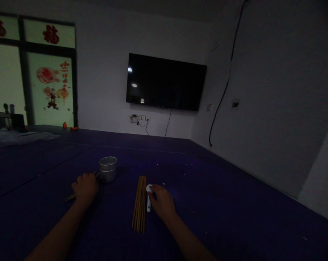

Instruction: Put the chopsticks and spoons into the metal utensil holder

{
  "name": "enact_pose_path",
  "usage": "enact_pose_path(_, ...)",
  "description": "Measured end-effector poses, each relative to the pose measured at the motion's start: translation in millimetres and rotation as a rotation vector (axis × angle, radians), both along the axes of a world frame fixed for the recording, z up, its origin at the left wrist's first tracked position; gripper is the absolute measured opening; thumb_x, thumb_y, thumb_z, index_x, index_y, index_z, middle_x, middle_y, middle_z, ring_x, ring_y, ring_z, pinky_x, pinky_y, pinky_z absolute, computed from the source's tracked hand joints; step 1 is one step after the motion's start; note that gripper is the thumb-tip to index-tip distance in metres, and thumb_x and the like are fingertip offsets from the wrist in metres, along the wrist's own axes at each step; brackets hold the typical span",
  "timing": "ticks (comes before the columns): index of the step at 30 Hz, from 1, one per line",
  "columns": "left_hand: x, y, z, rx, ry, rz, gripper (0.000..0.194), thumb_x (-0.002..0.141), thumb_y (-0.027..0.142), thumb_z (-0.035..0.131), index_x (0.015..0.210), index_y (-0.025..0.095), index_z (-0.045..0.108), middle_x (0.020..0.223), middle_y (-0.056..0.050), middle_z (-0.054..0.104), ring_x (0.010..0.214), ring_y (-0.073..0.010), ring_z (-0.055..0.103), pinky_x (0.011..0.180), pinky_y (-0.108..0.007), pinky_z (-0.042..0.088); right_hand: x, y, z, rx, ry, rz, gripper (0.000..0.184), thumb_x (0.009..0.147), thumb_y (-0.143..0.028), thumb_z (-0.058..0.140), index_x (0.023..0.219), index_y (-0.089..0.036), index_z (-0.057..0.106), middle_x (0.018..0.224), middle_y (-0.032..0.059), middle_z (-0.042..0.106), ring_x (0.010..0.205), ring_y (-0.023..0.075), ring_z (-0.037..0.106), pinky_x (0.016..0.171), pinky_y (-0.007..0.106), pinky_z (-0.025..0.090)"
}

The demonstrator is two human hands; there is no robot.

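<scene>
My right hand [162, 201] is closed, its fingertips pinching the bowl end of a white soup spoon [148, 206], whose handle points toward me. Just left of that spoon, several wooden chopsticks [139, 204] lie side by side on the dark blue tabletop [115, 224]. My left hand [85, 186] is curled over thin, greyish utensils [70, 197]; their ends stick out on both sides of the fingers, and the hand hides their middle and kind. Right beside the left fingers stands a silver metal cup [108, 169], upright, with what looks like a second cup nested in it.
Small white scraps [184, 174] are scattered on the tabletop to the right. Plastic sheeting [22, 138] and a dark container [10, 120] lie at the far left, with small orange items [65, 125] near the door. A black cable [220, 101] hangs along the right wall.
</scene>
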State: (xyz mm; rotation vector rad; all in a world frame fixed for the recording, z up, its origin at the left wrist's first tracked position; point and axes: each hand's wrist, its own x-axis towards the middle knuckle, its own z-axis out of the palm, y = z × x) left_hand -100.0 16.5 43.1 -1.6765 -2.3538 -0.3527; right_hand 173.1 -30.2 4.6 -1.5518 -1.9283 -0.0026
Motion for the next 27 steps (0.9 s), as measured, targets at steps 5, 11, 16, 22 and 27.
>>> enact_pose_path(5, -5.5, 5.8, -1.3, -0.054, -0.047, -0.014, 0.038, 0.083, 0.014, 0.032, 0.097, 0.01, 0.067, 0.104, -0.02, 0.064, 0.098, -0.0317, 0.055, 0.075, -0.04, 0.038, 0.1, 0.5, 0.0, 0.007, 0.006, -0.003, 0.03, 0.087, -0.024, 0.049, 0.111, -0.02, 0.066, 0.117, 0.0067, 0.064, 0.109, 0.0189, 0.058, 0.094, 0.029, 0.042)
enact_pose_path(11, -5.4, 4.8, 0.2, -0.096, -0.05, -0.015, 0.039, 0.082, 0.012, 0.032, 0.097, 0.01, 0.067, 0.107, -0.02, 0.064, 0.099, -0.0313, 0.056, 0.075, -0.039, 0.039, 0.9, 2.1, -1.1, -0.011, -0.008, -0.01, 0.029, 0.087, -0.025, 0.049, 0.11, -0.021, 0.066, 0.117, 0.0064, 0.064, 0.11, 0.0199, 0.058, 0.095, 0.03, 0.042)
enact_pose_path(16, -4.1, 1.8, 4.2, -0.102, -0.054, -0.008, 0.039, 0.083, 0.012, 0.031, 0.098, 0.009, 0.067, 0.106, -0.02, 0.064, 0.1, -0.0316, 0.057, 0.076, -0.039, 0.039, 1.9, 2.6, -3.1, 0.013, -0.007, -0.002, 0.029, 0.087, -0.025, 0.049, 0.11, -0.02, 0.067, 0.115, 0.0074, 0.065, 0.109, 0.0196, 0.058, 0.094, 0.03, 0.042)
enact_pose_path(22, -3.5, 0.8, 6.6, -0.096, -0.089, 0.003, 0.037, 0.083, 0.011, 0.033, 0.099, 0.005, 0.065, 0.104, -0.023, 0.064, 0.1, -0.0323, 0.058, 0.076, -0.039, 0.039, 1.4, 1.7, -2.1, 0.009, -0.012, -0.008, 0.029, 0.088, -0.025, 0.048, 0.11, -0.019, 0.066, 0.115, 0.0072, 0.065, 0.108, 0.0198, 0.058, 0.095, 0.029, 0.042)
enact_pose_path(27, -4.9, 3.4, 6.0, 0.03, -0.169, 0.032, 0.034, 0.084, 0.01, 0.032, 0.098, 0.005, 0.063, 0.096, -0.022, 0.066, 0.097, -0.0332, 0.06, 0.075, -0.04, 0.041, 0.8, 1.5, -1.1, 0.003, -0.008, -0.004, 0.03, 0.087, -0.025, 0.049, 0.11, -0.018, 0.067, 0.115, 0.0081, 0.065, 0.108, 0.0204, 0.059, 0.095, 0.03, 0.041)
